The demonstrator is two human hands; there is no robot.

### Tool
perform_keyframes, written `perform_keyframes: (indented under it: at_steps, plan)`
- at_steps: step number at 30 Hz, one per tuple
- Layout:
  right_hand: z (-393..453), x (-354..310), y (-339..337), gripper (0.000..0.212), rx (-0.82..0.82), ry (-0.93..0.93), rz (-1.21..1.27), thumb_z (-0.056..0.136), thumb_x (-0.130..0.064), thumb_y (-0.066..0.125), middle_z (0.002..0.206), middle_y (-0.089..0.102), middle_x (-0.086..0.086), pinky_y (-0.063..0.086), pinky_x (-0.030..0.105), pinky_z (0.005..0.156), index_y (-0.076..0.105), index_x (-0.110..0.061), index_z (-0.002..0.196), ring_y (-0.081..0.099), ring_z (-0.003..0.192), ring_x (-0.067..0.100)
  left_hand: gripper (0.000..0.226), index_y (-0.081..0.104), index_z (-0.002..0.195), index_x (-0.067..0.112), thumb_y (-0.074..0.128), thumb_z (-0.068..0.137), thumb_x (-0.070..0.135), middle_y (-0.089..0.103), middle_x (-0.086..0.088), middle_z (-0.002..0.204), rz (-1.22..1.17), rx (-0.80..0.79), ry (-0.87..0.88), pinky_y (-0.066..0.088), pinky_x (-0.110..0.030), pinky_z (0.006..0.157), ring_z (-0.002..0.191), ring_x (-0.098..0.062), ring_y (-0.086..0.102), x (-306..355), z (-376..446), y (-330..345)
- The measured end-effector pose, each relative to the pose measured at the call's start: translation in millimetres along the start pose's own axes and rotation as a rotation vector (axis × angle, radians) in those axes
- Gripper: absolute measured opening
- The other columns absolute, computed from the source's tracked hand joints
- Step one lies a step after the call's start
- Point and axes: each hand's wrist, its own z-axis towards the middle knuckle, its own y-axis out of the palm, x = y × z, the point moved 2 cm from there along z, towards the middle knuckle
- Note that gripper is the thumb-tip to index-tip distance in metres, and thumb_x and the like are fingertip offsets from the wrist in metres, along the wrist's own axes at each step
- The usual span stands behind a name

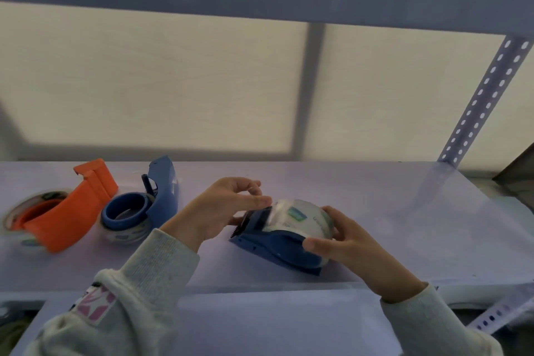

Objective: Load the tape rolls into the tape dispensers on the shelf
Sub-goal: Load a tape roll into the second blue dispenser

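My right grip (341, 243) clasps the roll (303, 218) in the dispenser (277, 248); my left grip (231, 208) pinches its tape end at nine o'clock. I judge threading is underway; next, draw it over the cutter.

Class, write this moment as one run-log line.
step: threading tape | left hand: pinches tape end | right hand: grips blue dispenser | orange dispenser: idle on shelf

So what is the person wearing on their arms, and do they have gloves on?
No gloves: both the left hand and the right hand are bare. Each arm wears a light grey, fuzzy knit sleeve with a ribbed cuff at the wrist. The left sleeve has a square white patch with pink leaf-like shapes sewn on it. The right sleeve looks plain.
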Motion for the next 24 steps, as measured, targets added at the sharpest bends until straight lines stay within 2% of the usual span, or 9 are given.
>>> perform_keyframes:
  at_steps: [3,6,10,12,15,18,19,21,24]
  plan:
    - [-1.2,2.6,-0.7,0.062,0.011,-0.022,0.055,0.059,-0.043,0.081,0.11,0.07,0.002,0.057,0.029,0.075,0.061,-0.02,0.113,0.068,0.1,0.017,0.021,0.058,0.067,0.015,0.077,0.075,0.014,0.06,0.009,0.113,-0.038,0.049,-0.029,0.051,-0.044,0.089,0.106,-0.017,0.06,-3.2,1.0,-3.2]
    - [-5.3,3.4,-4.7,0.06,-0.017,-0.036,0.106,0.06,-0.031,0.084,0.107,0.072,-0.001,0.057,0.028,0.073,0.06,-0.021,0.114,0.07,0.099,0.018,0.024,0.058,0.061,0.016,0.076,0.077,0.009,0.059,0.0,0.097,-0.065,0.083,-0.062,0.052,-0.036,0.082,0.097,-0.015,0.059,-6.3,0.3,-6.4]
    - [-9.8,6.0,-2.8,0.071,-0.034,-0.082,-0.044,0.062,-0.012,0.087,0.106,0.069,-0.008,0.057,0.029,0.074,0.052,-0.03,0.12,0.069,0.098,0.016,0.035,0.06,0.048,0.02,0.075,0.076,0.006,0.06,-0.011,0.105,-0.05,0.088,-0.089,0.053,-0.035,0.084,0.093,-0.023,0.061,-9.0,-0.8,-11.8]
    - [-12.1,7.5,-1.0,0.072,-0.017,-0.126,-0.108,0.063,-0.007,0.086,0.106,0.068,-0.008,0.057,0.027,0.074,0.05,-0.03,0.122,0.069,0.098,0.014,0.03,0.059,0.054,0.019,0.076,0.076,0.007,0.062,-0.014,0.108,-0.027,0.09,-0.076,0.054,-0.035,0.085,0.095,-0.023,0.063,-8.5,-1.3,-12.0]
    - [-15.8,10.2,-0.7,0.065,0.005,-0.173,-0.152,0.065,-0.002,0.084,0.103,0.068,-0.012,0.056,0.023,0.07,0.052,-0.026,0.116,0.068,0.094,0.01,0.023,0.059,0.061,0.014,0.077,0.075,0.011,0.068,-0.014,0.114,0.08,0.126,-0.027,0.057,-0.031,0.08,0.099,-0.023,0.067,-6.9,-1.7,-11.5]
    - [-18.2,12.9,0.7,0.061,0.012,-0.213,-0.179,0.067,-0.002,0.083,0.106,0.065,-0.017,0.056,0.022,0.071,0.052,-0.029,0.112,0.067,0.096,0.01,0.018,0.066,0.07,0.009,0.081,0.072,0.02,0.071,-0.02,0.102,0.19,0.164,0.029,0.058,-0.039,0.084,0.08,-0.019,0.066,-4.6,-0.8,-12.6]
    - [-18.6,13.1,1.4,0.06,0.015,-0.23,-0.184,0.067,-0.003,0.082,0.108,0.064,-0.018,0.056,0.022,0.072,0.052,-0.03,0.112,0.066,0.097,0.011,0.021,0.067,0.072,0.008,0.082,0.07,0.023,0.072,-0.02,0.093,0.215,0.174,0.045,0.058,-0.042,0.085,0.074,-0.017,0.065,-3.9,-0.7,-12.9]
    - [-19.9,13.0,2.2,0.06,0.021,-0.268,-0.182,0.068,-0.002,0.081,0.11,0.063,-0.015,0.055,0.023,0.073,0.052,-0.03,0.111,0.065,0.099,0.013,0.026,0.068,0.072,0.007,0.083,0.068,0.029,0.07,-0.008,0.076,0.279,0.195,0.075,0.057,-0.043,0.084,0.068,-0.014,0.062,-3.4,-0.5,-13.5]
    - [-21.5,13.3,3.5,0.068,0.029,-0.307,-0.188,0.068,0.001,0.08,0.111,0.062,-0.02,0.055,0.021,0.075,0.049,-0.041,0.111,0.064,0.102,0.011,0.026,0.068,0.068,0.015,0.082,0.067,0.036,0.065,0.01,0.065,0.393,0.234,0.146,0.054,-0.039,0.083,0.064,-0.008,0.059,-3.4,-0.5,-14.4]
